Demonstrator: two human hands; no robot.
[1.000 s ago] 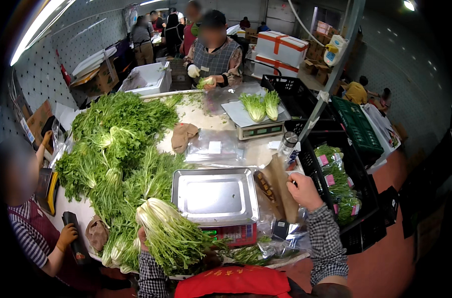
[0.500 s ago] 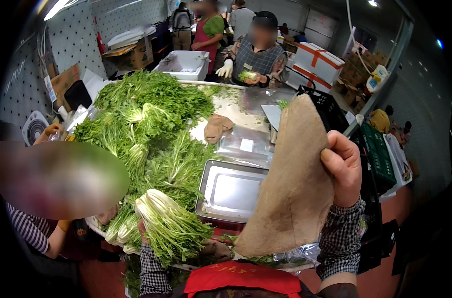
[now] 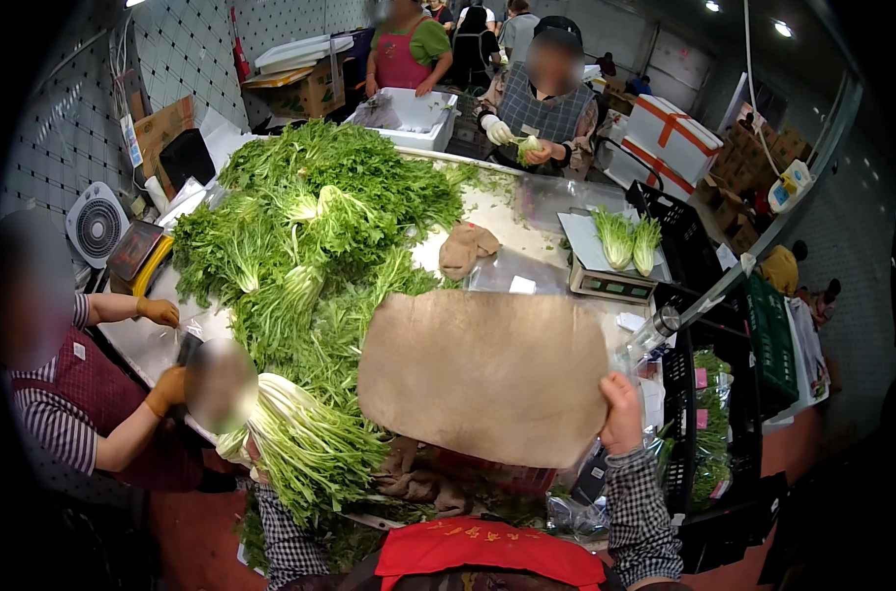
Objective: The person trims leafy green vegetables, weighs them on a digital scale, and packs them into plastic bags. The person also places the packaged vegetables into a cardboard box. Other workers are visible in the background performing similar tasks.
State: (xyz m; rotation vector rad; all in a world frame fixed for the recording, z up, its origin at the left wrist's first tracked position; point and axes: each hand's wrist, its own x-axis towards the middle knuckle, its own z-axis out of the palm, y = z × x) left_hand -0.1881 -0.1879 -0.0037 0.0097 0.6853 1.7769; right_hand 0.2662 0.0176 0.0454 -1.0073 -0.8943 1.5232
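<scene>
My right hand (image 3: 621, 414) pinches the right edge of a broad brown sheet (image 3: 482, 379) with rounded corners; whether it is paper or cloth I cannot tell. The sheet is spread out above the near part of the table and hides what lies under it. At the lower left my left hand (image 3: 258, 461), mostly covered by leaves, is closed round a bunch of frilly leafy greens (image 3: 315, 443) with pale stalks. Behind the bunch rises a large heap of the same greens (image 3: 320, 212). A crumpled brown piece (image 3: 466, 249) lies beyond the sheet.
Two small green heads (image 3: 628, 241) rest on a scale (image 3: 610, 284) at the right, beside black crates (image 3: 679, 394). A co-worker in gloves (image 3: 94, 394) works close on my left. Across the table another person (image 3: 542, 108) handles a green head. A white bin (image 3: 433, 133) stands behind.
The brown sheet has swung from upright to spread wide, moving left and covering the metal tray. My right hand has come lower and left. My left hand keeps the bunch, slightly further left.
</scene>
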